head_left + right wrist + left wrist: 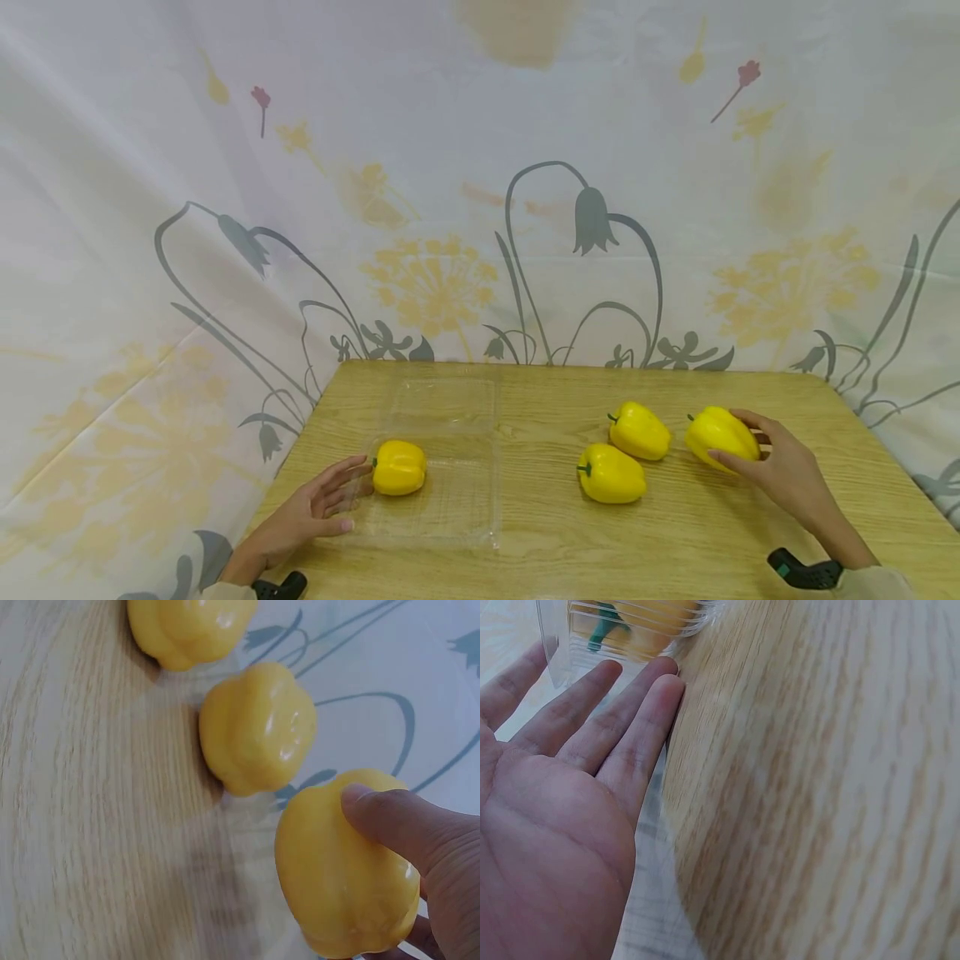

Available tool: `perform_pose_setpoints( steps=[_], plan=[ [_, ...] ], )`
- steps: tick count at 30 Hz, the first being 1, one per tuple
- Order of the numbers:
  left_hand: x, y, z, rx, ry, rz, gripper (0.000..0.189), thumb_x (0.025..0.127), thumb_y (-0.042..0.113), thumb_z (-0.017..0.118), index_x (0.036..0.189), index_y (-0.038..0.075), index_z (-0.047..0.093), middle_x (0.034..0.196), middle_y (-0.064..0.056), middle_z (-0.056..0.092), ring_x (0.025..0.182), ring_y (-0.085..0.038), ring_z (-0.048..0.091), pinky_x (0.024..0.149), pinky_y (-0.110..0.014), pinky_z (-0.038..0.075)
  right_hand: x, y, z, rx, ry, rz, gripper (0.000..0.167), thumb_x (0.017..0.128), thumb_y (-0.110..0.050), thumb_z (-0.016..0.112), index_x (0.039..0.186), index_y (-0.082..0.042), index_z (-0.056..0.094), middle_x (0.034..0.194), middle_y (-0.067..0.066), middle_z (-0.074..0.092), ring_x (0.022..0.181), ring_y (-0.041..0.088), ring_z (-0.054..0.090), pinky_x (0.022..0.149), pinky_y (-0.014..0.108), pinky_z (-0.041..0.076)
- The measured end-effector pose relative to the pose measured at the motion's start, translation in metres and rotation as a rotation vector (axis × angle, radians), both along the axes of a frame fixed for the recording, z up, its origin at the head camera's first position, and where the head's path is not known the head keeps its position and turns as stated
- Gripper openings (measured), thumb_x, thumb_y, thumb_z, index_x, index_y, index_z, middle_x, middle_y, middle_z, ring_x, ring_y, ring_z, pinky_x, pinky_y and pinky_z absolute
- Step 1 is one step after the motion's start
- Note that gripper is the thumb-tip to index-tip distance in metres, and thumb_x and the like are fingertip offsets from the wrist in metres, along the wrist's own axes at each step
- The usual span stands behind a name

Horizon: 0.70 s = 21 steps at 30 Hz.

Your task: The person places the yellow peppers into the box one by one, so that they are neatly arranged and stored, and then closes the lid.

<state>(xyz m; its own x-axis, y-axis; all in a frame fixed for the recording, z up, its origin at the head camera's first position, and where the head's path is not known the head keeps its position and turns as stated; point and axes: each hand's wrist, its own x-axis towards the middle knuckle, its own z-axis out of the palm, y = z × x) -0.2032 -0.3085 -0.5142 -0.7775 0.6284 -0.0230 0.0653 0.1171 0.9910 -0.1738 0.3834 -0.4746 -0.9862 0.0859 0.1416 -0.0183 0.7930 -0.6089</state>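
Observation:
In the head view my right hand [787,471] grips a yellow bell pepper [722,437], thumb on the near side and fingers round the far side. The right wrist view shows the thumb pressed on this pepper [345,862]. Two more yellow peppers, one farther back [640,431] and one nearer [611,473], lie on the table to its left. A clear plastic box [457,508] with its lid folded back holds another yellow pepper [399,468] at its left side. My left hand [315,508] is at the box's left wall, fingers extended and holding nothing.
Beneath everything is a wood-grain table [540,533]. A patterned cloth [465,208] hangs behind the table and along its sides. The box's transparent lid [442,404] lies flat toward the back. Each wrist wears a black band.

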Motion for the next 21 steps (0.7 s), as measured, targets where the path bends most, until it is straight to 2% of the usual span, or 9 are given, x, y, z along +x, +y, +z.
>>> perform_pose_setpoints(
  steps=[16, 21],
  plan=[
    [-0.001, -0.001, -0.002, 0.017, 0.03, -0.021, 0.079, 0.102, -0.006, 0.056, 0.166, 0.008, 0.012, 0.165, -0.034, 0.009, 0.141, 0.0, 0.042, 0.111, -0.023, 0.043, 0.0, -0.026, 0.024, -0.029, 0.086, 0.053, 0.083, 0.089, -0.041, 0.082, 0.151, 0.002, 0.045, 0.138, 0.033, 0.05, 0.107, 0.05, 0.06, 0.077, 0.055, 0.059],
    [-0.001, -0.001, -0.002, 0.016, 0.035, -0.023, 0.078, 0.102, -0.006, 0.056, 0.166, 0.008, 0.013, 0.165, -0.034, 0.009, 0.141, 0.0, 0.042, 0.111, -0.023, 0.043, 0.0, -0.036, 0.03, -0.047, 0.101, 0.073, 0.081, 0.089, -0.039, 0.083, 0.152, -0.003, 0.047, 0.139, 0.031, 0.051, 0.11, 0.046, 0.06, 0.076, 0.045, 0.061]
  ],
)
